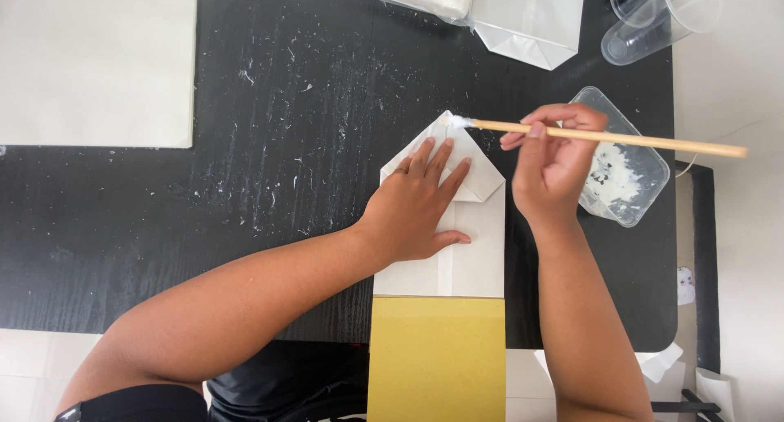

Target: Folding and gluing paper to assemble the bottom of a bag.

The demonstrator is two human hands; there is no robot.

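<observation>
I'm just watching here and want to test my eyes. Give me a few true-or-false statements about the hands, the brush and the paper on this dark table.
1. The left hand presses flat on the folded white paper. True.
2. The right hand holds a metal spoon. False: it holds a wooden-handled brush.
3. The brush tip touches the paper's pointed top. True.
4. The clear tub with white paste sits left of the paper. False: it sits to the right.

Bright, even daylight; sharp, soft shadows.
</observation>
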